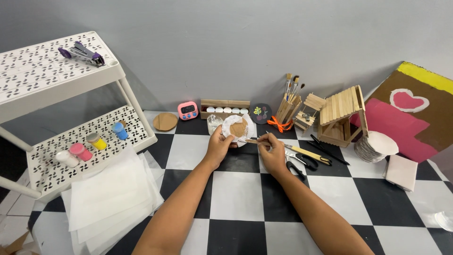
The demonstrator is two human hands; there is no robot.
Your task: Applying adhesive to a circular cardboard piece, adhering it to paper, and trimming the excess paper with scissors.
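Your two forearms reach up over the checkered floor, and the disc you hold is the landmark here. Nearest you, down and left of the disc, a stack of white sheets lies at the foot of the white rack. Your left hand grips the disc by its lower left edge, fingers curled around it; the disc is round, white-rimmed with a brown centre, and tilted up toward you. Your right hand sits just right of the disc, pinched shut on a thin stick whose tip touches the disc's lower edge. Right of the disc, beside your right hand, lie scissors and a yellow-handled tool. Farther right stand a pile of white paper rounds and a pale square pad. Left of the disc, on the rack's lower shelf, stand four small paint pots. Behind the disc sit a pink timer, a wooden tray of pots, a dark round plaque, a brush holder and a stick house. A stapler lies on the rack's top shelf, far up left of the disc.
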